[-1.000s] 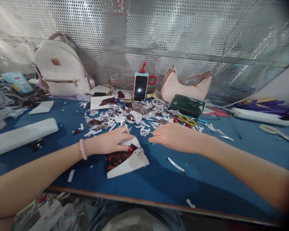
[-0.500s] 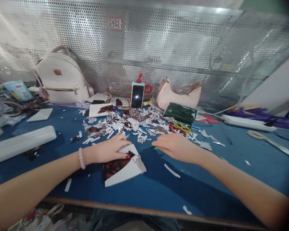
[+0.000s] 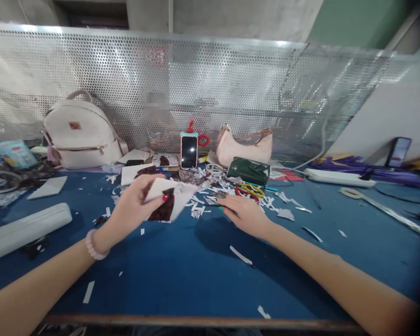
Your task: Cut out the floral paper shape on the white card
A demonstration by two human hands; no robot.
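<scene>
The left hand (image 3: pixel 133 207), left of centre, pinches a white-and-dark-red paper piece (image 3: pixel 168 198) above the blue table (image 3: pixel 182 275). The right hand (image 3: pixel 243 212) rests flat, fingers together, touching paper scraps (image 3: pixel 199 205) at centre.

Your left hand (image 3: pixel 133 207): red nail polish, pale pink bead bracelet (image 3: pixel 93 246). Your paper piece (image 3: pixel 168 198): white with dark red-and-black floral print. Worktop (image 3: pixel 182 275) under you: blue, strewn with white scraps (image 3: pixel 210 186). Backpack (image 3: pixel 80 135) cream-white; handbag (image 3: pixel 243 147) pale pink; pouch (image 3: pixel 250 170) dark green; scissors (image 3: pixel 248 190) red and yellow handled; back panel (image 3: pixel 231 93) silver, perforated.
</scene>
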